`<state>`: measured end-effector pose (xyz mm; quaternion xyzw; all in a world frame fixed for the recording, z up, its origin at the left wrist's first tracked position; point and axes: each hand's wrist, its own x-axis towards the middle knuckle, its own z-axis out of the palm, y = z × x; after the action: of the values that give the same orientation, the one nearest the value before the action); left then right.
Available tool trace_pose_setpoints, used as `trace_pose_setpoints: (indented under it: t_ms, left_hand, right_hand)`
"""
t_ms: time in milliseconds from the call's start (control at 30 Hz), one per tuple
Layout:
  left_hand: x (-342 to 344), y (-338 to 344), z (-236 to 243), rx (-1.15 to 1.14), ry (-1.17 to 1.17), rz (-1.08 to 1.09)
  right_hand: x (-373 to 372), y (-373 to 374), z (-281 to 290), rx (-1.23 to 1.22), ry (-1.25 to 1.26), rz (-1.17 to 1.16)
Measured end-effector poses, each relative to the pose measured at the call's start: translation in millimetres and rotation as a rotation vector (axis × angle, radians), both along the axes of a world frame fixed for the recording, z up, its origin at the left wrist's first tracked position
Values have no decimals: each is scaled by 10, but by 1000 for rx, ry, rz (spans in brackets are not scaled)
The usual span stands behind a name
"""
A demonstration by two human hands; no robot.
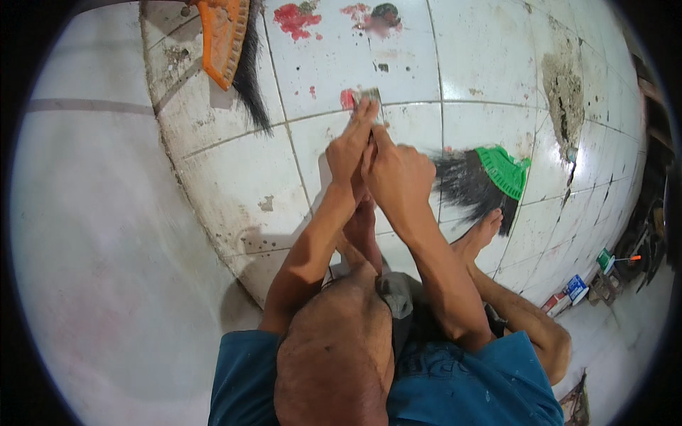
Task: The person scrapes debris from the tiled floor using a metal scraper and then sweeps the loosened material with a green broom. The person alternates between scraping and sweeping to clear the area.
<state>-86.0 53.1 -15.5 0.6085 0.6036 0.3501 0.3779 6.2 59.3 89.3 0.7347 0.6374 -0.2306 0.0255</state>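
A flat metal scraper (371, 94) lies against a white floor tile at the edge of a small red stain (347, 99). My left hand (347, 150) presses its extended fingers on the scraper's blade. My right hand (398, 169) is closed around the scraper just behind, its thumb side against my left hand; the handle is hidden. More red stains (295, 20) and a dark smudge (383, 18) mark the tiles above.
An orange broom head (217, 39) is at top left, a green one (501, 170) beside my bare right foot (483, 234). A cracked patch (565, 106) breaks the right tiles. Small containers (575, 287) stand at far right. A grey surface (85, 227) borders the left.
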Motion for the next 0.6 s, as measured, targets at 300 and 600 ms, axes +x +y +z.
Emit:
trace_pose_setpoints:
  t_ms: [300,600]
  left_hand:
    - [-41,-11,131,-7,-37,-16]
    - [141,-342,201,-103,70,-104]
  right_hand:
    - [2,-6,172,-20,40,-18]
    - [466,-178,-278,-114,189,-66]
